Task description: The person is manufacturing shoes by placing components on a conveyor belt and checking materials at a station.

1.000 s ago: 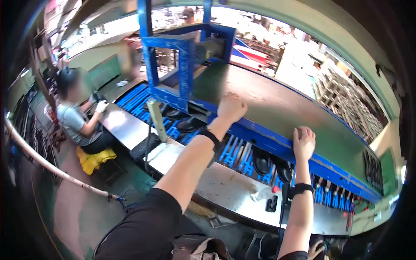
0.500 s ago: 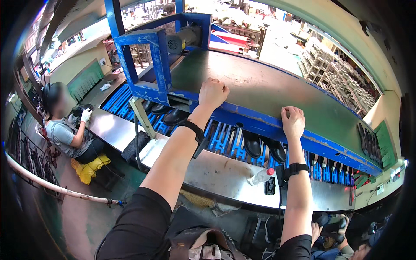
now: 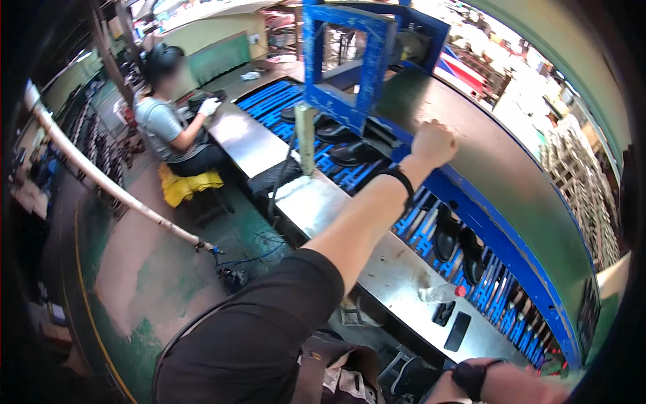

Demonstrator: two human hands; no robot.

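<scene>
My left hand is a loose fist on the near edge of the green-topped upper shelf, with its fingers curled in and nothing seen in them. Low at the right, smeared by motion, is my right hand; its fingers cannot be made out. Under the shelf, pairs of black shoes lie on the blue slatted conveyor. On the metal ledge nearer me are a clear bottle with a red cap, a small black case and a black phone.
A blue metal frame stands at the shelf's left end, beside a pale post. Farther left a gloved co-worker sits on a yellow-covered seat holding a dark shoe. A white pipe crosses the left side.
My view has swung left, shifting the scene rightward. My right hand has left the shelf edge and dropped to the lower right. My left hand stays on the shelf.
</scene>
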